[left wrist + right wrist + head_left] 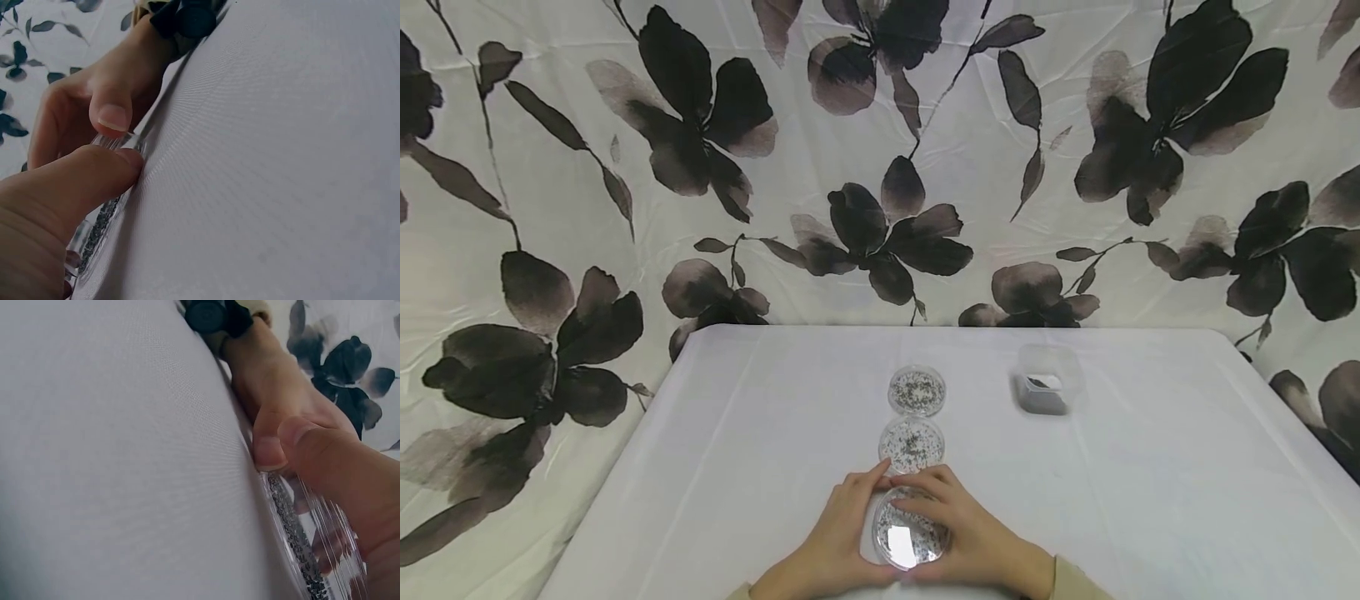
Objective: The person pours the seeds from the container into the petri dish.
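Observation:
A round clear petri dish (910,537) with dark specks inside sits at the front middle of the white table, light glaring off its top. My left hand (842,533) grips its left side, thumb at the near rim and fingers curving round the far edge. From the other side my right hand (973,533) holds it, some fingers lying over the top. Both thumbs meet at the near rim in the left wrist view. Dark grains (294,531) form a layer low in the dish, beneath the clear wall, in the right wrist view.
Two more petri dishes with dark specks, a middle one (912,446) and a far one (917,392), stand in line behind the held dish. Toward the back right is a clear plastic box (1047,392) with something dark inside. Floral cloth (880,233) hangs behind the table (760,433).

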Demonstrator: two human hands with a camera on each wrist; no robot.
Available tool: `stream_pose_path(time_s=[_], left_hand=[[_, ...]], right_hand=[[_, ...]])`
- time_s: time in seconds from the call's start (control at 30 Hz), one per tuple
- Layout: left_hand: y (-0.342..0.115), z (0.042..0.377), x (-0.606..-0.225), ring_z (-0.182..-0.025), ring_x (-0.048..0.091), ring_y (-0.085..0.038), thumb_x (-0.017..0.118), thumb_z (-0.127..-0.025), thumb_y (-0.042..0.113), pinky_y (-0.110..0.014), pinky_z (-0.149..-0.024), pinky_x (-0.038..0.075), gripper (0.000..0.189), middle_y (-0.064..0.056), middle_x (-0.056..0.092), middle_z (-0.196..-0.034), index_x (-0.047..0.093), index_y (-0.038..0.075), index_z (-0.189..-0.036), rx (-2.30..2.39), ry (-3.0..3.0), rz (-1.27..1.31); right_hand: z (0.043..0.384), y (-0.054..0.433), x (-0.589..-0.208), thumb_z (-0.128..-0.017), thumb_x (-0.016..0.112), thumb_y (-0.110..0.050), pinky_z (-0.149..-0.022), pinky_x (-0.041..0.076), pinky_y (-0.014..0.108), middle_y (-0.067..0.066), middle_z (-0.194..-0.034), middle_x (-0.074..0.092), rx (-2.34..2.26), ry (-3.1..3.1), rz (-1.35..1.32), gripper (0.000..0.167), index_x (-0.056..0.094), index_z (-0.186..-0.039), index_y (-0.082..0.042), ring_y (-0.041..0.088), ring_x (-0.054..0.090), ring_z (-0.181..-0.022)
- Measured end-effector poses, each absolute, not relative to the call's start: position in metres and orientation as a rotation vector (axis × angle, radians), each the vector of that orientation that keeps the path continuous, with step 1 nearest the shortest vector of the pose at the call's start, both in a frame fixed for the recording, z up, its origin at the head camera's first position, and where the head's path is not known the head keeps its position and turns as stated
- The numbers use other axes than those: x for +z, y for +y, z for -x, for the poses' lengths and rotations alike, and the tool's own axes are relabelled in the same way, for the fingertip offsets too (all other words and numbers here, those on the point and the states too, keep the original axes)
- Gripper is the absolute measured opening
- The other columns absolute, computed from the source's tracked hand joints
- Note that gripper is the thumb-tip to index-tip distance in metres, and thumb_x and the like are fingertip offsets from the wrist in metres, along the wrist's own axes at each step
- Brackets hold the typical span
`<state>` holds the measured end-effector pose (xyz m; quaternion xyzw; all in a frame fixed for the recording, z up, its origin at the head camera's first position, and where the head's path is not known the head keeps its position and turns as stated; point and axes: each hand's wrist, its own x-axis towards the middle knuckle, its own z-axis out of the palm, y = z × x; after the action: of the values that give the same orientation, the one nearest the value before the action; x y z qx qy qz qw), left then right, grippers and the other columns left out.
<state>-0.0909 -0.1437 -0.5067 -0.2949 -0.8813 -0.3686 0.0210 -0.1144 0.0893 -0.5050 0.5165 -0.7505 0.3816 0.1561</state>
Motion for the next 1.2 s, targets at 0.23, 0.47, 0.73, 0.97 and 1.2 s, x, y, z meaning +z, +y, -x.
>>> stream_pose_path(time_s=[0.23, 0.47, 0.73, 0.97, 1.2], left_hand=[[-0.144, 0.087, -0.516, -0.115, 0.043, -0.014, 0.085, -0.067, 0.059, -0.04, -0.09, 0.048, 0.121, 0.001, 0.048, -0.133, 0.023, 0.005, -0.156, -1.116, -2.698, 0.979], [-0.15, 0.081, -0.531, -0.115, 0.045, -0.014, 0.074, -0.072, 0.07, -0.036, -0.087, 0.047, 0.114, -0.002, 0.051, -0.13, 0.029, 0.001, -0.151, -1.028, -2.596, 1.049], [-0.154, 0.078, -0.537, -0.115, 0.048, -0.016, 0.045, -0.081, 0.082, -0.037, -0.083, 0.048, 0.107, -0.003, 0.053, -0.132, 0.032, 0.001, -0.151, -0.945, -2.467, 1.084], [-0.157, 0.082, -0.537, -0.119, 0.047, -0.017, 0.057, -0.08, 0.076, -0.042, -0.091, 0.048, 0.109, -0.007, 0.047, -0.137, 0.029, -0.002, -0.15, -1.001, -2.447, 1.116], [-0.155, 0.08, -0.52, -0.104, 0.049, -0.015, 0.073, -0.082, 0.051, -0.033, -0.081, 0.052, 0.083, -0.008, 0.043, -0.127, 0.044, -0.001, -0.14, -0.911, -2.436, 0.966]], right_hand=[[0.11, 0.087, -0.516, -0.077, 0.084, -0.044, -0.096, 0.051, 0.038, 0.014, -0.144, 0.047, 1.099, -2.071, -1.556, 0.07, 0.059, -0.132, -0.01, 0.026, 0.042, -0.121], [0.104, 0.084, -0.528, -0.089, 0.067, -0.054, -0.097, 0.048, 0.035, 0.016, -0.143, 0.048, 1.078, -2.009, -1.61, 0.061, 0.061, -0.129, -0.009, 0.026, 0.043, -0.122], [0.107, 0.079, -0.533, -0.088, 0.067, -0.057, -0.101, 0.046, 0.038, 0.013, -0.142, 0.049, 1.035, -1.993, -1.625, 0.06, 0.062, -0.128, -0.012, 0.026, 0.041, -0.125], [0.109, 0.076, -0.525, -0.099, 0.061, -0.036, -0.095, 0.048, 0.038, 0.014, -0.131, 0.056, 1.067, -1.863, -1.575, 0.033, 0.066, -0.115, -0.007, 0.029, 0.047, -0.116], [0.107, 0.099, -0.468, -0.096, 0.066, -0.013, -0.096, 0.045, 0.032, 0.013, -0.123, 0.061, 1.175, -1.825, -1.41, 0.025, 0.065, -0.118, -0.002, 0.029, 0.052, -0.108]])
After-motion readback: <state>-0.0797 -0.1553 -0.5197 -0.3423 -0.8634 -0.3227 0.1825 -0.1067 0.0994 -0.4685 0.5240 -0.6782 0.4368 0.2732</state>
